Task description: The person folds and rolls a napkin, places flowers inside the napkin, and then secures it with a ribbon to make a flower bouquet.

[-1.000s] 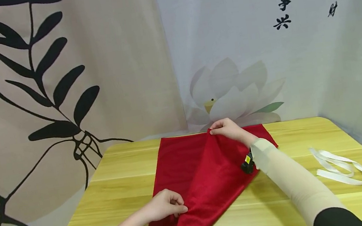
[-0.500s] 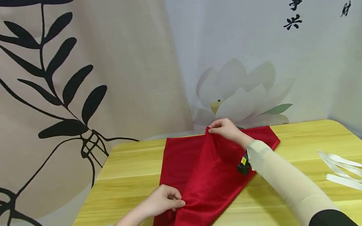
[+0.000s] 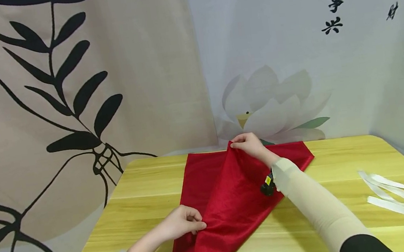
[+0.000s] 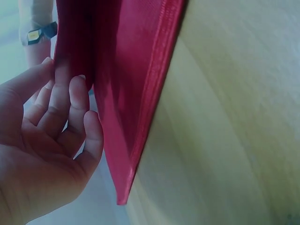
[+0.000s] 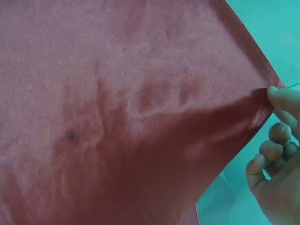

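Observation:
A red cloth [image 3: 232, 207] lies on the table with its right part folded over toward the left. At the far side my right hand [image 3: 249, 144] pinches a raised corner of the folded layer between thumb and fingers. The right wrist view shows that hand [image 5: 281, 159] at the corner, with the cloth [image 5: 140, 93] stretched away from it. Nearer the front, my left hand [image 3: 184, 222] pinches the free edge of the fold. In the left wrist view, thumb and fingertips of the left hand [image 4: 51, 136] meet at the edge of the cloth [image 4: 126, 93].
A white ribbon [image 3: 398, 193] lies in loose loops on the right of the wooden table [image 3: 139, 202]. Behind the table's far edge hangs a printed curtain [image 3: 155, 64] with dark leaves, a lotus and written characters.
The head view has turned slightly left, so the scene shifts to the right. My right hand has drawn the held corner slightly left; the left hand keeps its hold.

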A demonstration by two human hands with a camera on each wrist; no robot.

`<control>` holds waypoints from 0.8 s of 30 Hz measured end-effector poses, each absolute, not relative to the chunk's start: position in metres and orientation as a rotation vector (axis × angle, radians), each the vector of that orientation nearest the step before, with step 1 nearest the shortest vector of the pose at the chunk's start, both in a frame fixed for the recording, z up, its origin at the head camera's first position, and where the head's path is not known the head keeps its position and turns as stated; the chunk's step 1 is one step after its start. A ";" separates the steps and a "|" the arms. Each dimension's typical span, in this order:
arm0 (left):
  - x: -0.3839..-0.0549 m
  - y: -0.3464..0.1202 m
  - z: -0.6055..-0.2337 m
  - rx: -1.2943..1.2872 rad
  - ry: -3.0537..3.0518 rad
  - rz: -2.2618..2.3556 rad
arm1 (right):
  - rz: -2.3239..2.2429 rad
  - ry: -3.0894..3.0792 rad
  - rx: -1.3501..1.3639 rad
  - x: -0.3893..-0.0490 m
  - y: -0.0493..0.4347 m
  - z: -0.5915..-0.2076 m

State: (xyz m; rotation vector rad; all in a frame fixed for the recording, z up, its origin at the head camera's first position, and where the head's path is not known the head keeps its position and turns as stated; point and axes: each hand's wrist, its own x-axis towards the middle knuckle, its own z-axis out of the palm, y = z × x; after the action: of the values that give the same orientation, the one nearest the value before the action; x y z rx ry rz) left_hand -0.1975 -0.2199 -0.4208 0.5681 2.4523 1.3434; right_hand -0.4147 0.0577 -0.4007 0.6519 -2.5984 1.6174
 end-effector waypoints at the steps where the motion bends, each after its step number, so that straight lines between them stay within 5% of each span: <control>1: -0.198 -0.220 -0.421 0.570 2.455 1.341 | 1.626 -2.594 0.644 -0.415 0.057 -0.401; 24: -0.205 -0.233 -0.429 0.545 2.505 1.315 | 1.765 -2.523 0.514 -0.422 0.018 -0.413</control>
State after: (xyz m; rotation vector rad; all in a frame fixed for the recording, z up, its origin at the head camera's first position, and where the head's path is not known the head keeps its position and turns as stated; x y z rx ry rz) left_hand -0.2045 -0.2334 -0.4292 0.5449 2.5048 1.3154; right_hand -0.4216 0.0182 -0.4130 0.5136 -2.5234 1.7647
